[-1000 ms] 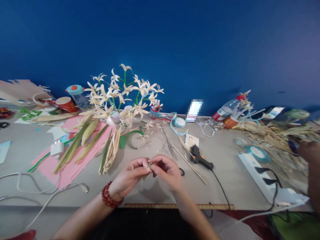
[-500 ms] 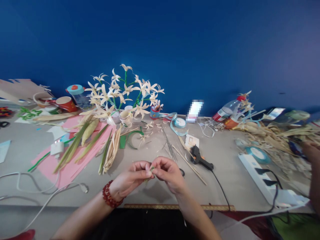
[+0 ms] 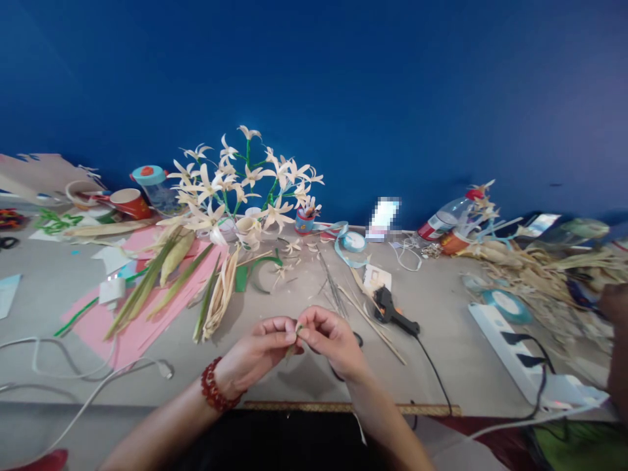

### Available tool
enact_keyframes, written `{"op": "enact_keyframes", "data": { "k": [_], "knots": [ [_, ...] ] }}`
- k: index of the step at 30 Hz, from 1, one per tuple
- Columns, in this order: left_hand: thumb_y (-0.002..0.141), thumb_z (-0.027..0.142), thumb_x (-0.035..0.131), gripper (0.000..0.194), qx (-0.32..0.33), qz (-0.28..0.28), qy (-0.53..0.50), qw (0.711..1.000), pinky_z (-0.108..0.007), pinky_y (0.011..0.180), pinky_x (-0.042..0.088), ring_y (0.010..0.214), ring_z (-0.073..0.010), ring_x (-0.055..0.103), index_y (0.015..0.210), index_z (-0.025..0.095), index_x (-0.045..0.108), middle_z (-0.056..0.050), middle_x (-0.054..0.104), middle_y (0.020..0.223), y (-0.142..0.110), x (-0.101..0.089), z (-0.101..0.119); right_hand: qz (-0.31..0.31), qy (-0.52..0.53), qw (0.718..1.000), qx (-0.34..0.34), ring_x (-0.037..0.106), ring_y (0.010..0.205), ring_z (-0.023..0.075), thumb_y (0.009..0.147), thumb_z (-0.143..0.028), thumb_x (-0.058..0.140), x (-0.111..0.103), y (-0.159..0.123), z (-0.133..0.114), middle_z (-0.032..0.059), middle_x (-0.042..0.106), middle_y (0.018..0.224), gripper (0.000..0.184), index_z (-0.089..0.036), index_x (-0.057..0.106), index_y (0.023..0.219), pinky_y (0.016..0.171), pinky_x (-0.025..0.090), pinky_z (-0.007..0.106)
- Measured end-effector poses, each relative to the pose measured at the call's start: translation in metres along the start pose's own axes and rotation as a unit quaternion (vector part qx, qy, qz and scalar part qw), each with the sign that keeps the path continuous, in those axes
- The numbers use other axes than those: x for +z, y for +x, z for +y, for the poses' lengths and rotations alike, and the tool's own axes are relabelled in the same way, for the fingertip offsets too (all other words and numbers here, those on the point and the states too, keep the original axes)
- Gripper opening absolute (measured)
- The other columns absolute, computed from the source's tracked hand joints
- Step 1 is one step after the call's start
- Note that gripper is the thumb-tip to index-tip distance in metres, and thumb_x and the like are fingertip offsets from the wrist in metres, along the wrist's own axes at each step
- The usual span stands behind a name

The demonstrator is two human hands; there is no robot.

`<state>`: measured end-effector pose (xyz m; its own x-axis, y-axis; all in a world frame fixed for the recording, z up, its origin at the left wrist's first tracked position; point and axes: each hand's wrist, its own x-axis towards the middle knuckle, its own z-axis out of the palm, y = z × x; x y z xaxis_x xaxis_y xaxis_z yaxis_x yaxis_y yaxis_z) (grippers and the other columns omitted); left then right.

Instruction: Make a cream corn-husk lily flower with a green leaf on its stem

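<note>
My left hand (image 3: 267, 343), with a red bead bracelet at the wrist, pinches a small green strip (image 3: 298, 330) between thumb and fingertips. Its other end is pinched by my right hand (image 3: 331, 337), fingertips almost meeting those of the left. Fingers hide most of the strip, and a pale tip hangs beneath them. Under the hands lies the grey table (image 3: 196, 373). Left of them rest dried corn husks (image 3: 223, 294); thin wires (image 3: 331, 284) lie just beyond. To the right is a black glue gun (image 3: 392, 312) with its cord trailing to the front edge.
Husk flowers (image 3: 250, 176) on green stems stand against the blue wall. Pink paper (image 3: 142, 327) and a white cable (image 3: 88, 376) lie left. At right are a power strip (image 3: 510, 353), a ribbon roll (image 3: 507, 304), a tilted bottle (image 3: 444, 219) and another person's hand (image 3: 613, 304).
My hands have shifted slightly right, still pinching the green strip, whose visible part has turned a little. The other person's hand at the far right has moved slightly down and outward.
</note>
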<state>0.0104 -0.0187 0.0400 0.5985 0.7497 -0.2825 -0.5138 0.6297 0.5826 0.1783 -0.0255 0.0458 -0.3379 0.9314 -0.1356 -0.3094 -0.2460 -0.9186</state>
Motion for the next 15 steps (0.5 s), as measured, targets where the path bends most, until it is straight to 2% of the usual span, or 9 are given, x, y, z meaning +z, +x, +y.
{"op": "enact_keyframes", "data": {
  "k": [5, 10, 15],
  "knots": [
    [0.069, 0.023, 0.085, 0.016, 0.012, 0.011, 0.018, 1.0, -0.026, 0.075, 0.044, 0.072, -0.0134, 0.061, 0.071, 0.013, 0.073, -0.004, 0.07, 0.071, -0.0017, -0.0014, -0.0013, -0.019, 0.007, 1.0, -0.017, 0.06, 0.06, 0.0118, 0.078, -0.04, 0.078, -0.0019, 0.0, 0.0024, -0.0011, 0.065, 0.065, 0.026, -0.018, 0.065, 0.082, 0.062, 0.048, 0.024],
    [0.077, 0.028, 0.08, 0.014, 0.063, 0.013, 0.123, 0.99, -0.026, 0.076, 0.044, 0.073, -0.0138, 0.061, 0.075, 0.015, 0.076, -0.003, 0.072, 0.071, -0.0052, -0.0018, 0.0003, -0.027, 0.003, 0.999, -0.027, 0.063, 0.06, 0.0124, 0.079, -0.039, 0.078, -0.0028, 0.0002, 0.0008, -0.003, 0.062, 0.063, 0.026, -0.018, 0.063, 0.082, 0.062, 0.048, 0.024],
    [0.084, 0.03, 0.073, 0.016, 0.062, 0.007, 0.219, 0.974, -0.027, 0.081, 0.044, 0.076, -0.0147, 0.061, 0.077, 0.015, 0.075, -0.002, 0.073, 0.07, -0.0084, -0.0036, 0.0066, -0.027, -0.022, 0.999, -0.026, 0.063, 0.057, 0.014, 0.079, -0.043, 0.077, -0.0037, 0.0003, -0.0013, -0.0026, 0.062, 0.062, 0.029, -0.019, 0.061, 0.083, 0.06, 0.048, 0.026]
  ]
}}
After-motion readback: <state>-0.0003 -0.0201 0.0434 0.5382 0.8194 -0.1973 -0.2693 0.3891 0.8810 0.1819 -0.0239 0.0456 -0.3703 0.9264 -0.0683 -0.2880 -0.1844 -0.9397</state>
